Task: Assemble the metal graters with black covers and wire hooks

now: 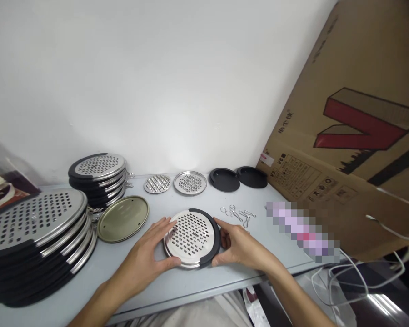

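Observation:
A round metal grater (191, 236), with a slotted face and a black grip along its right edge, is at the front of the table. My left hand (150, 247) holds it at the left rim, thumb at the near edge and fingers along the far side. On the right, my right hand (238, 245) grips the black edge piece between thumb and fingers. To the left lies an olive-green round plate (124, 219) with small holes. Several metal clips and rings (238, 213) are scattered behind my right hand.
Stacks of similar graters stand at left, one near (30, 222) and one farther back (98, 168). Along the wall lie a grater disc (157, 184), a rimmed disc (190, 183) and two black round covers (226, 180). A large cardboard box (303, 168) leans at right, beside white cables (357, 277).

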{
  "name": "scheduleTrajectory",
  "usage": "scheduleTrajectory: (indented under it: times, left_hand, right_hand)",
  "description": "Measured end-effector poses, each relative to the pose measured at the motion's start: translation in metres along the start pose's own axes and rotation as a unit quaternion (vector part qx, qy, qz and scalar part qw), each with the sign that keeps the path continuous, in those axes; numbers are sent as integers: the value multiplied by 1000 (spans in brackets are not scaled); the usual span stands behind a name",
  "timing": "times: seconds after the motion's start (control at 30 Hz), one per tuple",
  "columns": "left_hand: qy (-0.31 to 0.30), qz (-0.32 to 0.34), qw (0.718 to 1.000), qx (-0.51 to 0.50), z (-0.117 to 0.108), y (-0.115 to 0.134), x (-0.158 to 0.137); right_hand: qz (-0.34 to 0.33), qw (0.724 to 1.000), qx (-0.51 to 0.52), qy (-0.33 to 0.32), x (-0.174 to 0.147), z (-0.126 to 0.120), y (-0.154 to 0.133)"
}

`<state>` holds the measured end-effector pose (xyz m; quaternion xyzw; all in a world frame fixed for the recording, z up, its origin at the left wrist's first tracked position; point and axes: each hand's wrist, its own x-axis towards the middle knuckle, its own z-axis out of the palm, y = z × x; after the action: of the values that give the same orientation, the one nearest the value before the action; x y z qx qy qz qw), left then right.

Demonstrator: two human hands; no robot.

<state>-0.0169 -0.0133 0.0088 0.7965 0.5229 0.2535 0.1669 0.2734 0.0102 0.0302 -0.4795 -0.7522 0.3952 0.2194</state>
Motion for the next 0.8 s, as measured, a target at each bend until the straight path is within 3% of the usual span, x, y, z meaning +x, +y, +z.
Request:
scheduleTrajectory:
  times: [0.33,0.5,0.67,0.8]
  left_hand:
    - [23,-12,999,33,15,4,2]
    - [15,22,998,55,14,-1,-3]
    - [27,43,997,65,12,-19,-8]
    - [85,42,995,37,0,-32,-1]
  right_hand:
    - [-21,998,-52,23,0,7,-5]
    - [6,976,-203,85,-5,26,-14]
    - [-115,950,-265,116,-6,36,-12]
    - [-148,952,-245,107,-10,30,-12]
